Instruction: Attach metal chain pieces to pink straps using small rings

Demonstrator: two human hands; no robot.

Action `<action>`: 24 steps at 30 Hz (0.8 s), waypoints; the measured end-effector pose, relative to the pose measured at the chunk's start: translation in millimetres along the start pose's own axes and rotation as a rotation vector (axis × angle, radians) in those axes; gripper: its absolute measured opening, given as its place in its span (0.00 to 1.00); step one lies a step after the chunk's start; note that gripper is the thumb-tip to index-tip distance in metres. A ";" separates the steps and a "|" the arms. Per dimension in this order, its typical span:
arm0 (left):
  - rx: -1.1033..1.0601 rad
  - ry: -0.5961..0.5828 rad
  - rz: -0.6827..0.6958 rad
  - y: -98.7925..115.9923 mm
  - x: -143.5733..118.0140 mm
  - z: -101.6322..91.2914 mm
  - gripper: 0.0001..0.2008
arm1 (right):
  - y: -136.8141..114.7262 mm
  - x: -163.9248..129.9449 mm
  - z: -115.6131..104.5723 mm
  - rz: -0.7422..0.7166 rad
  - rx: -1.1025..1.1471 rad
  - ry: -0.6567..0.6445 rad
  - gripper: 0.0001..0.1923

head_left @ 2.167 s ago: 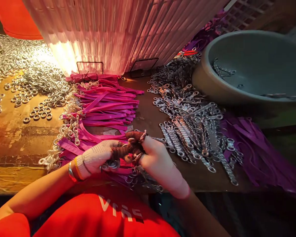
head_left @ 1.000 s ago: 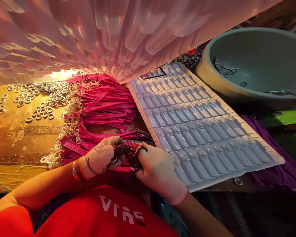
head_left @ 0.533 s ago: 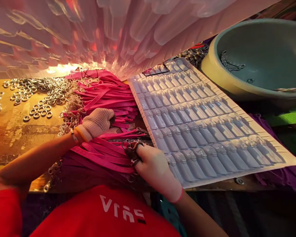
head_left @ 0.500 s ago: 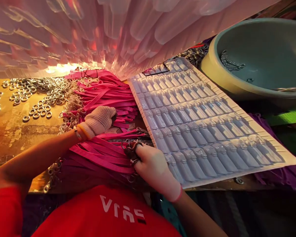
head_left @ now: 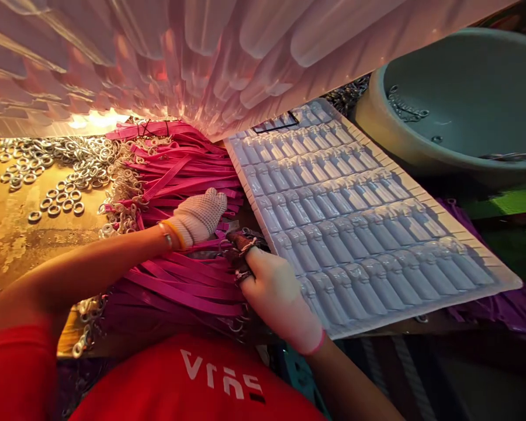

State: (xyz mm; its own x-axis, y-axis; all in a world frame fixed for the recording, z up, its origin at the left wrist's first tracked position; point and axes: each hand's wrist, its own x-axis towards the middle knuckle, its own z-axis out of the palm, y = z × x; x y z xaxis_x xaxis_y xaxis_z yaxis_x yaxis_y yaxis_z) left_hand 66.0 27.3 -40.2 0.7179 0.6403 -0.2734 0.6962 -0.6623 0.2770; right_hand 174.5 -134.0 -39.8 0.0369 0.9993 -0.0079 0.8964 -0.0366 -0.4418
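Okay, looking mostly at the lie of the bright pink, flat fabric straps point(head_left: 197, 158): on the worn wooden tabletop point(head_left: 9, 245), stretched lengthwise roughly left to right, plain ends toward the right hand point(head_left: 267, 278) in a white glove with dark-wrapped fingertips. So, off to the left of that right hand, and really close by for the nearer batch. For the farther batch, closer to the left hand point(head_left: 200, 216) in a white, dotted knit glove, over the middle-to-right stretch (can't tell about actual contact, honestly).

Grip-wise: curled in tight on the right, but can't make out any contents. Bent more loosely on the left, so no telling there either.

Now counting. Two hands. One pale, moulded plastic tray point(head_left: 502, 282) with six visible rows of pockets, just beside the right hand. One translucent, pink-lit, ribbed plastic sheet point(head_left: 219, 29), tilted over the far side. One big, round, grey-green bowl point(head_left: 374, 120), with at least one silver metal link chain point(head_left: 407, 111) inside. Roughly ten small, silver metal rings point(head_left: 62, 199) in a cluster at left, plus a heap behind, way past counting. Ditto for the straps.
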 end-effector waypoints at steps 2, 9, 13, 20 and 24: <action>-0.120 0.037 0.082 -7.4 -19.0 -6.2 0.12 | -0.2 5.5 -4.8 -0.022 0.034 0.073 0.19; -1.122 -0.198 -0.086 -25.1 -90.6 -14.5 0.11 | -11.5 17.3 -8.4 -0.130 -0.011 0.115 0.14; -1.256 -0.187 -0.203 -20.6 -101.5 -2.5 0.15 | -21.6 19.7 0.0 -0.201 -0.189 0.084 0.09; -0.957 0.038 0.011 -14.6 -102.1 1.5 0.11 | -30.6 13.1 0.2 -0.260 -0.314 0.170 0.08; -0.934 -0.052 0.096 -19.0 -101.3 8.8 0.11 | -32.8 10.9 -1.5 -0.270 -0.403 0.090 0.09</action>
State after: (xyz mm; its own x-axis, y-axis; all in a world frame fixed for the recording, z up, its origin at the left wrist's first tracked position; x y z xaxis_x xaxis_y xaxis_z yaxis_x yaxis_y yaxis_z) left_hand -20.0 -28.4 -25.9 0.7868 0.5661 -0.2458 0.3712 -0.1159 0.9213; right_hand 146.1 -122.0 -24.0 -0.1978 0.9695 0.1447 0.9782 0.2049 -0.0352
